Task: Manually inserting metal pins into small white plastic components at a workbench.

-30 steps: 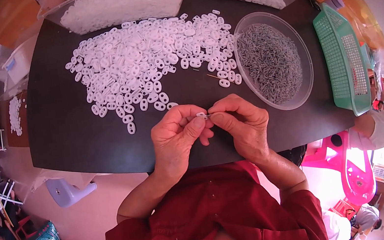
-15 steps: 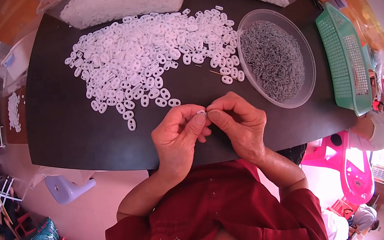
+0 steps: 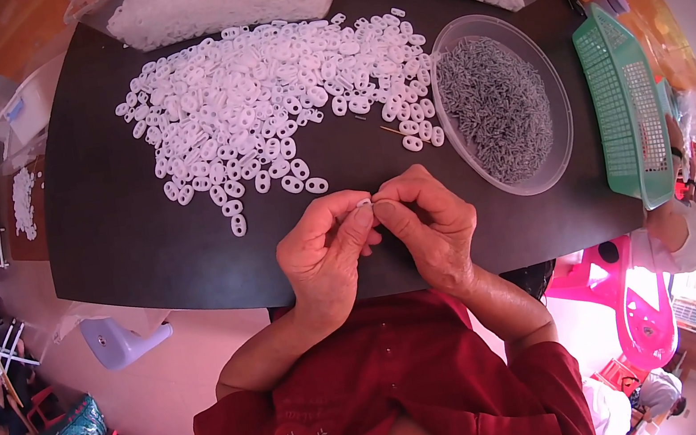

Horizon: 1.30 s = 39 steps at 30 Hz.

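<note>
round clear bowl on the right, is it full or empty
Partly full: the clear bowl holds a heap of small grey pieces, with its near rim bare.

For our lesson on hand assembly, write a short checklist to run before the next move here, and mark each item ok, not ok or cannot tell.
1. Small white plastic piece pinched between both hands: ok; left hand and right hand meet on it.
2. Anything fitted into the piece: cannot tell, too small.
3. Heap of white oval plastic rings within reach on the dark table: ok.
4. Clear round bowl of small grey metal parts beside the right hand: ok.
5. Green plastic basket contents: cannot tell.
</note>
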Available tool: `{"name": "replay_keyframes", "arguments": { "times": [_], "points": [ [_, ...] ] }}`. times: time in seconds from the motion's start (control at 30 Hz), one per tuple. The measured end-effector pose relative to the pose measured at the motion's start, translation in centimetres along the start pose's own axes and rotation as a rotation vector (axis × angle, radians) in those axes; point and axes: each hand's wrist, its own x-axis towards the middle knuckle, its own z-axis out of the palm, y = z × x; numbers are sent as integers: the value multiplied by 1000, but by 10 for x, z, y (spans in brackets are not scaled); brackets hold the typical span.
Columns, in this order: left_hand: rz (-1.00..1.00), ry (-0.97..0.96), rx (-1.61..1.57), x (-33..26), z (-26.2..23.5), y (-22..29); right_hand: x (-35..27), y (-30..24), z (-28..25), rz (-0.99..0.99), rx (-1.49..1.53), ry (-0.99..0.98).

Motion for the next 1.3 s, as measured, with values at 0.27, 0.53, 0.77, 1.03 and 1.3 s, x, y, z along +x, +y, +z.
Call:
{"name": "replay_keyframes", "arguments": {
  "times": [0.27,0.53,0.77,1.03,1.3],
  "points": [
    [18,-42,151,2,-4,7,8,-8,-8,-1,-64,-68],
    [106,-28,257,-1,-5,1,7,-8,-6,13,-99,-91],
    [104,-12,240,-1,-7,0,7,-4,-2,25,-107,-100],
    [-108,-8,36,6,-13,4,13,-3,-9,-96,-198,-185],
    [-107,-31,21,6,-14,6,18,-15,-7,165,-143,-183]
  ]
}}
